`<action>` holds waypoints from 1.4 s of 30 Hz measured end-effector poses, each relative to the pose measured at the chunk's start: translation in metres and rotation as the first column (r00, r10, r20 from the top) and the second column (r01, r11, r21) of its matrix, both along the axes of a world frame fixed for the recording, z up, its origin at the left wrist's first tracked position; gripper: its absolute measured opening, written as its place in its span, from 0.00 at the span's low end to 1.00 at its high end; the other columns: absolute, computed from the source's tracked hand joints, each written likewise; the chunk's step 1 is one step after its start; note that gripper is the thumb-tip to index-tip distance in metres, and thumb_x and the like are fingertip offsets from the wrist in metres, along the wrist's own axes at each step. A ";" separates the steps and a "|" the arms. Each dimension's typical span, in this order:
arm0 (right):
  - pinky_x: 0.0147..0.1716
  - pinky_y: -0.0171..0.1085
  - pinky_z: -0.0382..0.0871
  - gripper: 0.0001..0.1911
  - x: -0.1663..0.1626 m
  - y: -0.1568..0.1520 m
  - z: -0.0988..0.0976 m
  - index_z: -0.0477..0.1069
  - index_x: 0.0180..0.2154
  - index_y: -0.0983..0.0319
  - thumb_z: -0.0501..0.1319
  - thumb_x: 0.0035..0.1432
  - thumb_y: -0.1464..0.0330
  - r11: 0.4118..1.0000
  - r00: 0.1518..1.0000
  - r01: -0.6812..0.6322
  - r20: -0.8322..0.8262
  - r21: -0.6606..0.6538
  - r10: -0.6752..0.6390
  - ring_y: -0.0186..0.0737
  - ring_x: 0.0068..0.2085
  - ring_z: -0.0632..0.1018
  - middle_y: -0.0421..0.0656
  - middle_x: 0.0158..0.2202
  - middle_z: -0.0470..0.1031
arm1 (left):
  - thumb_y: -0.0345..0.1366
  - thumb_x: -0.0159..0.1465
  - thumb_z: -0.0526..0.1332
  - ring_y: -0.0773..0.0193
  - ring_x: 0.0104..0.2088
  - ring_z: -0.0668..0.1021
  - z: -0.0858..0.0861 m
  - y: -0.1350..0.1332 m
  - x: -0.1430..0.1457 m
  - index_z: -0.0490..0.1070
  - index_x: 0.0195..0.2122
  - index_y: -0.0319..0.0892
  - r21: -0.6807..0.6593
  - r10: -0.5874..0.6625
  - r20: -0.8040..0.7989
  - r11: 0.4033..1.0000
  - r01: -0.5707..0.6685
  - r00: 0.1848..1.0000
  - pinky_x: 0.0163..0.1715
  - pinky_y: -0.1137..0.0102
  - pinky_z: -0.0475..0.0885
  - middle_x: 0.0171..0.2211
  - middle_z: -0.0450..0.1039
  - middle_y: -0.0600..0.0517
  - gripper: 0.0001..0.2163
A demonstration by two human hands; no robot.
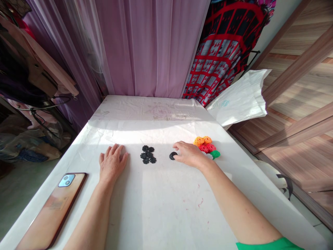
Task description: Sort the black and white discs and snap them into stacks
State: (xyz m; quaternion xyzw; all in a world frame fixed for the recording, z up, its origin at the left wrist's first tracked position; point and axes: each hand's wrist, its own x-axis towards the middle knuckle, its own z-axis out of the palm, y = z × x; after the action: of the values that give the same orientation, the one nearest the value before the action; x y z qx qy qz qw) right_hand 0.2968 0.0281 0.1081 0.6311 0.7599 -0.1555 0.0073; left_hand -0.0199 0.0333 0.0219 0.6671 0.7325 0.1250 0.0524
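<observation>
My left hand (111, 165) rests palm down on the white table, fingers stretched out and holding nothing. Over on the other side, my right hand (189, 153) is beside a small stack of black round discs (172, 156). Its thumb seems to touch the stack's right edge, while the bent fingers stay apart above it. Between my hands lies a group of several black notched, flower-like discs (148, 155). Behind my right hand are orange discs (201, 140), red discs (207, 148), a green disc (215, 154) and partly hidden white discs (208, 155).
A phone (52, 211) lies face down at the table's left edge. The white table (166, 208) meets a purple curtain (153, 48) at the back. A white bag (241, 99) stands past the right edge, near wooden cabinet doors (299, 86). Clothes (39, 69) hang at left.
</observation>
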 end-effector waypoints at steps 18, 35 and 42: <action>0.36 0.37 0.62 0.18 -0.014 0.000 -0.005 0.76 0.51 0.57 0.62 0.60 0.62 0.992 0.983 0.048 0.179 -0.113 -0.027 0.48 0.48 0.80 0.46 0.46 0.83 | 0.47 0.72 0.48 0.45 0.71 0.60 0.003 -0.002 0.003 0.66 0.66 0.44 -0.019 0.007 0.009 1.000 -0.007 1.000 0.69 0.44 0.52 0.71 0.60 0.43 0.25; 0.38 0.38 0.65 0.15 -0.026 0.005 -0.011 0.76 0.47 0.60 0.61 0.61 0.62 0.996 0.956 -0.005 0.291 -0.084 0.029 0.48 0.49 0.81 0.50 0.49 0.81 | 0.47 0.72 0.48 0.45 0.71 0.59 0.003 -0.002 0.003 0.65 0.66 0.41 -0.024 0.004 -0.004 1.000 -0.004 1.000 0.69 0.44 0.52 0.71 0.60 0.43 0.26; 0.39 0.37 0.64 0.13 -0.021 0.007 -0.019 0.77 0.46 0.60 0.62 0.60 0.66 0.996 0.969 -0.015 0.243 -0.085 0.036 0.46 0.48 0.80 0.48 0.48 0.81 | 0.47 0.72 0.48 0.45 0.71 0.60 0.002 -0.002 0.002 0.66 0.66 0.42 -0.021 0.011 -0.002 1.000 -0.011 1.000 0.69 0.44 0.53 0.71 0.60 0.44 0.26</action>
State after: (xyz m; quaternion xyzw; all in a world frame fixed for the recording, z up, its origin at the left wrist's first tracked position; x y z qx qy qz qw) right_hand 0.2760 0.0350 0.0895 0.6348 0.7542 -0.1076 0.1290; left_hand -0.0175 0.0317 0.0242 0.6628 0.7374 0.1169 0.0580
